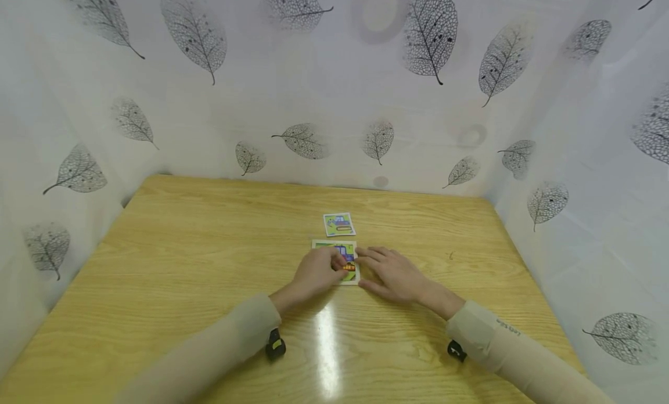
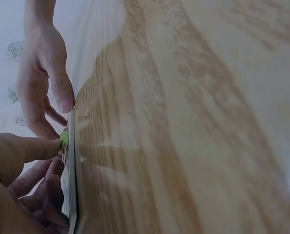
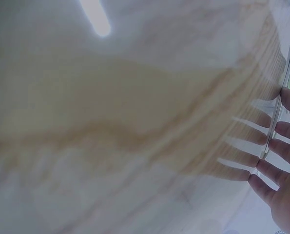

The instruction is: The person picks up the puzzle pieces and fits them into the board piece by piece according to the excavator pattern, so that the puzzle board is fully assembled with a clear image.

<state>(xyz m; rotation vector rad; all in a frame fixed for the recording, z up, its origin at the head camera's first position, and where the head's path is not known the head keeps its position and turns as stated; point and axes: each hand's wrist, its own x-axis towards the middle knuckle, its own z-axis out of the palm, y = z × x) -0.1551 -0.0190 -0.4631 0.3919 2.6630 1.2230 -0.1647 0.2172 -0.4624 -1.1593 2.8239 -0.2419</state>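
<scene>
A square jigsaw puzzle tray (image 1: pixel 334 242) with a pale rim lies flat on the table, its picture showing a blue vehicle on green. My left hand (image 1: pixel 317 270) covers the tray's left part, fingers curled. In the left wrist view, its thumb pinches a small green puzzle piece (image 2: pixel 64 138) close over the tray; the fingers partly hide the piece. From the right, my right hand (image 1: pixel 393 274) rests with spread, fairly straight fingers at the tray's edge. Right behind the tray lies a square picture card (image 1: pixel 339 224) with a similar blue vehicle.
The wood-grain table (image 1: pixel 219 218) carries a bright light reflection in front of the tray. White curtains (image 1: pixel 324 96) with dark leaf prints stand along the back and both sides. Each sleeved wrist wears a small black camera (image 1: pixel 275 346).
</scene>
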